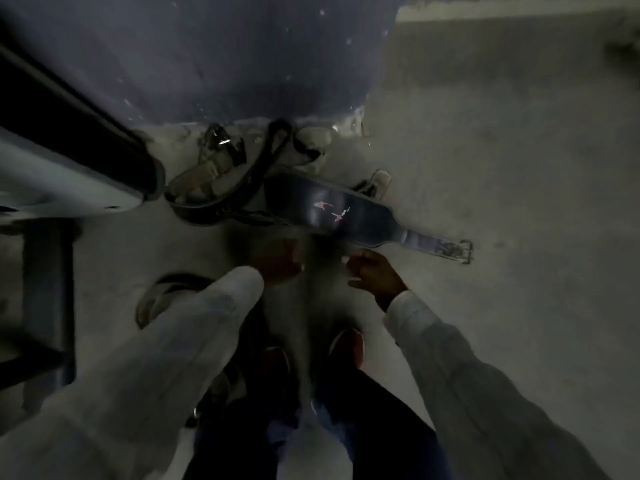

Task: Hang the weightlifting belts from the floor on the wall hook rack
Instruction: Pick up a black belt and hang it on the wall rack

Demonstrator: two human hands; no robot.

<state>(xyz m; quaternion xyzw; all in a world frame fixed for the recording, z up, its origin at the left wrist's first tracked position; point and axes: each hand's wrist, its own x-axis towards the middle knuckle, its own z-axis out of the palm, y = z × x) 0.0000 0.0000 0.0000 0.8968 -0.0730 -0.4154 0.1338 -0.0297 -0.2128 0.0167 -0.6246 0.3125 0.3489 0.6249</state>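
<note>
Sleeves: two pale sleeves (166,344) are filling the lower frame, nearest the camera, above dark trousers and red shoes (348,344).
Left hand: the left hand (277,259) is reaching down toward the floor; it is blurred, and whether it is open or closed cannot be told.
Right hand: the right hand (375,275) is hanging just short of the belt with fingers loosely curled, holding nothing.
Dark belt: a wide dark belt (332,211) is lying flat on the pale floor (519,168), its narrow strap and buckle (465,252) trailing toward the right.
Tangled belts: further straps and belts (221,171) are lying heaped by the foot of the blue wall (207,57), touching the dark belt's left end.
Hook rack: not showing in this view.
Likely step: both hands are probably closing in on the dark belt.
Risk, tangle: lifting the dark belt is likely to drag the heap along, since the two are overlapping.
Risk, swing: a one-ended grasp may be leaving the buckle free to swing.
Risk, light: dimness and blur are making strap ends hard to pick out.
Risk, footing: a curved object (162,296) is lying near the left foot and could be trodden on.
Containers: none is visible; nothing is holding the belts but the floor.
</note>
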